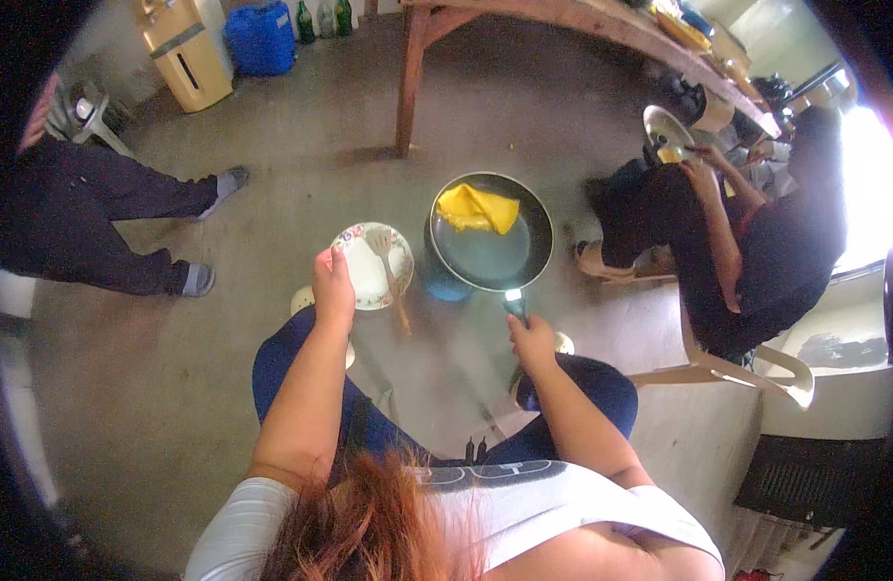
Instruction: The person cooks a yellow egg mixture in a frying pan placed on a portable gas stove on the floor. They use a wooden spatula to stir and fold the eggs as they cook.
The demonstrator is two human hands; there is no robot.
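My left hand (333, 285) grips the rim of a white plate (356, 272) with a floral border, thumb on top. A spatula (390, 272) with a slotted head and wooden-looking handle rests on the plate, its handle jutting past the rim toward me. Around the black handle of a frying pan (483, 254) my right hand (534, 339) is closed. Inside the pan a folded yellow sheet of food, like an omelette (483, 209), lies on the far side. The pan is to the right of the plate, apart from it. Something blue (448, 290) shows partly under the pan.
A seated person (773, 232) at the right holds a metal lid or plate (666, 131). Another person's legs (119, 210) are at the left. A wooden table (534, 11) stands ahead, with a blue jug (260, 40) and glass bottles (324, 19) by the wall.
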